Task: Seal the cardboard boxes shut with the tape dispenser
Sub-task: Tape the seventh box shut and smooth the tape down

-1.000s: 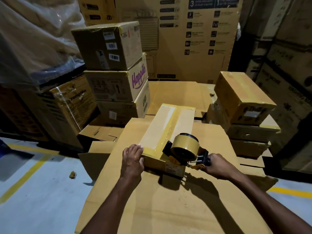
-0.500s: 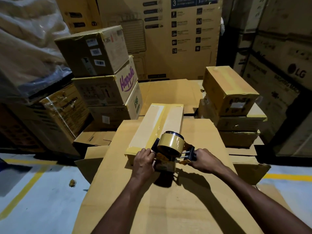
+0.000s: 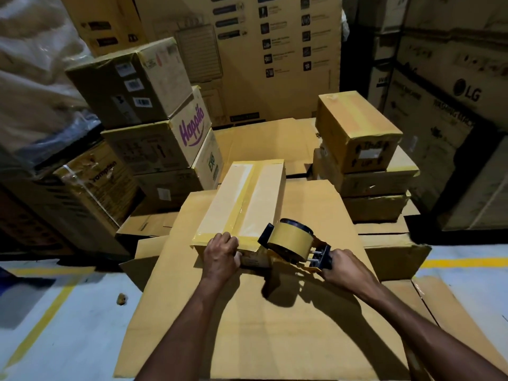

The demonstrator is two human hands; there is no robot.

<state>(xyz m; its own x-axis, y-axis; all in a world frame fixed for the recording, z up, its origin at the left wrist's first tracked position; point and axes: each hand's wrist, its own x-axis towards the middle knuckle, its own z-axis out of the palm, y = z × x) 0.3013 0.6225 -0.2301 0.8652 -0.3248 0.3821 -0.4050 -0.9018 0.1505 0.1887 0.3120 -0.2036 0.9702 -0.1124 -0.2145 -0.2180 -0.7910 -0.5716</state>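
A long narrow cardboard box (image 3: 244, 199) lies on a big flat cardboard sheet (image 3: 275, 325), with a strip of brown tape down its top seam. My left hand (image 3: 221, 255) grips the box's near end, fingers curled over the top edge. My right hand (image 3: 343, 268) grips the black handle of the tape dispenser (image 3: 291, 243). Its brown tape roll sits at the box's near right corner, against the end face.
Stacked boxes stand at the left, one marked Happilo (image 3: 176, 141). A taped box stack (image 3: 357, 133) sits at the right. Large appliance cartons (image 3: 439, 105) wall the back and right. Grey floor with yellow lines (image 3: 49, 306) lies at both sides.
My left hand slid right along the box's near edge toward the seam. The dispenser stayed at the near end, shifting slightly right off the top edge.
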